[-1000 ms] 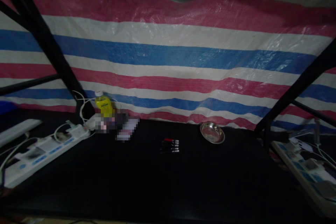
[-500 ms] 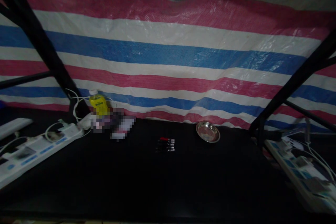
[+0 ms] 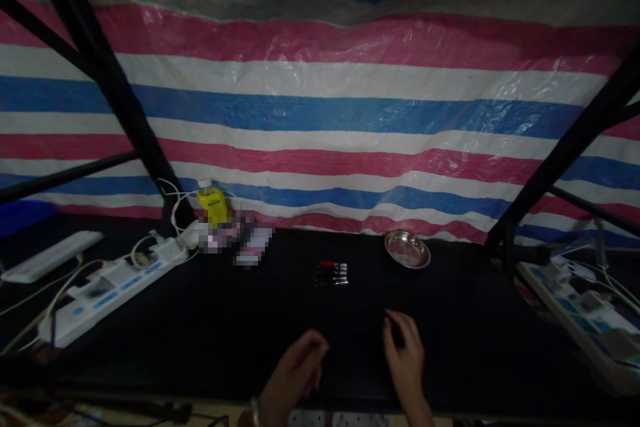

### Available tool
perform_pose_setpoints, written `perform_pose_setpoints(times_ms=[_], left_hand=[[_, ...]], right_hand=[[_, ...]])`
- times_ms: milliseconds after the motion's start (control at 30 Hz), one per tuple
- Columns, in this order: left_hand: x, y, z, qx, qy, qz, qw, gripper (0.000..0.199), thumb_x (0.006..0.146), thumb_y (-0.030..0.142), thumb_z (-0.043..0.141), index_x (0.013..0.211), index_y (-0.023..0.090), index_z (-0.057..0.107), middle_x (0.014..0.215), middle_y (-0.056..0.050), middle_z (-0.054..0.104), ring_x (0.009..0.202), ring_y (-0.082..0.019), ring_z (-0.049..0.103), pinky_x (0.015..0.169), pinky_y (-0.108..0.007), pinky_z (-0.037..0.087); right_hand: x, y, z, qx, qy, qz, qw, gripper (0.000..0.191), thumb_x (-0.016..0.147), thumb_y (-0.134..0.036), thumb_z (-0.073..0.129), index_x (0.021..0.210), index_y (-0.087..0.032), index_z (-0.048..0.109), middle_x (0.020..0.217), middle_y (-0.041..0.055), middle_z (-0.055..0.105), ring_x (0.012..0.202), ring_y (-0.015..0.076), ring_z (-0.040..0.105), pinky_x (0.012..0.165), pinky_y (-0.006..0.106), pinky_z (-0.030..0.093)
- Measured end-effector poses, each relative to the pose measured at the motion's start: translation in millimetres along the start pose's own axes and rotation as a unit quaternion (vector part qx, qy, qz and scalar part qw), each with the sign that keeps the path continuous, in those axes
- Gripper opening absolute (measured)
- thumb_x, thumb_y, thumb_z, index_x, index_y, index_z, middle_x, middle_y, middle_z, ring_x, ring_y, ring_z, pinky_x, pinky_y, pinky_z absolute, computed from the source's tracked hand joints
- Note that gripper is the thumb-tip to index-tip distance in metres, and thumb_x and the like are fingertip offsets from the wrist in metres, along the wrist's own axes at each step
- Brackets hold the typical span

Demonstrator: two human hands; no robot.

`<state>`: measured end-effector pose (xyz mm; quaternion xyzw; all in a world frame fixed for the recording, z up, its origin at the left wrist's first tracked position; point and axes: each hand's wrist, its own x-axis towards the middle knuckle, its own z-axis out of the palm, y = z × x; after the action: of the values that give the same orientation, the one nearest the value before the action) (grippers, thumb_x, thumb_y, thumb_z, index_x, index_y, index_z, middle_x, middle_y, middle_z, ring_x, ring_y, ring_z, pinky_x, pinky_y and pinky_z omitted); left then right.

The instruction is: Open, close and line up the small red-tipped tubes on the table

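Looks like the ready stage imo: left hand curled, can't tell if closed, right hand loosely open, and the slim sticks toward the worktop's back edge need a forward reach.

Both hands now show over the near part of the table, having been out of sight in the two earlier pictures: the left hand with loosely curled fingers and a band at its wrist, the right hand with its thumb apart from its fingers. The head camera's view also differs, taking in more of the striped sheet at the top, the whole white bar at far left, and more of the blue object behind it.
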<state>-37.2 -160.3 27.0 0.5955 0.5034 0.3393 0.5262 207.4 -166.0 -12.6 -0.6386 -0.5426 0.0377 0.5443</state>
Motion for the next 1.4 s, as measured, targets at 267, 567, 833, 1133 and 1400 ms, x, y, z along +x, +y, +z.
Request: perform_pose_setpoints(times_ms=[267,567,833,1133,1400], left_hand=[[107,-3,-4.0,0.238,0.256,0.17,0.921,0.018,0.079,0.023,0.047,0.09,0.021,0.062,0.094,-0.006,0.064,0.09,-0.024,0.059,0.08,-0.043,0.046],[150,-10,-10.2,-0.009,0.252,0.139,0.958,0.032,0.082,0.044,0.043,0.086,0.016,0.057,0.067,-0.003,0.061,0.066,-0.016,0.061,0.061,-0.028,0.05],[138,-1,9.0,0.211,0.234,0.319,0.894,0.036,0.086,0.034,0.043,0.117,0.016,0.05,0.089,-0.006,0.063,0.075,-0.016,0.059,0.075,-0.033,0.049],[130,-3,17.2,0.277,0.199,0.4,0.851,0.043,0.083,0.03,0.049,0.124,0.018,0.046,0.111,-0.011,0.06,0.102,-0.021,0.057,0.088,-0.036,0.048],[129,4,20.8,0.279,0.15,0.399,0.861,0.021,0.085,0.027,0.047,0.096,0.022,0.065,0.089,-0.006,0.061,0.085,-0.016,0.06,0.079,-0.031,0.052]], right_hand=[[47,-28,99,-0.038,-0.195,-0.105,0.975,0.031,0.075,-0.023,0.063,0.106,-0.023,0.061,0.103,0.0089,0.048,0.094,0.0238,0.047,0.082,0.039,0.043],[54,-25,103,0.027,-0.208,-0.083,0.974,0.008,0.08,-0.023,0.057,0.086,-0.021,0.062,0.093,0.0059,0.051,0.089,0.0207,0.046,0.082,0.036,0.039],[61,-23,117,0.49,-0.199,0.282,0.8,0.035,0.065,-0.047,0.071,0.08,-0.018,0.058,0.059,-0.0045,0.05,0.041,0.0044,0.034,0.038,0.018,0.025],[61,-23,108,0.555,-0.3,0.441,0.638,0.039,0.061,-0.044,0.077,0.063,-0.014,0.052,0.044,-0.0079,0.045,0.03,-0.0015,0.023,0.031,0.014,0.011],[64,-18,106,0.565,-0.281,0.417,0.654,0.037,0.064,-0.044,0.075,0.063,-0.013,0.055,0.045,-0.0071,0.045,0.031,-0.0005,0.027,0.03,0.014,0.013]])
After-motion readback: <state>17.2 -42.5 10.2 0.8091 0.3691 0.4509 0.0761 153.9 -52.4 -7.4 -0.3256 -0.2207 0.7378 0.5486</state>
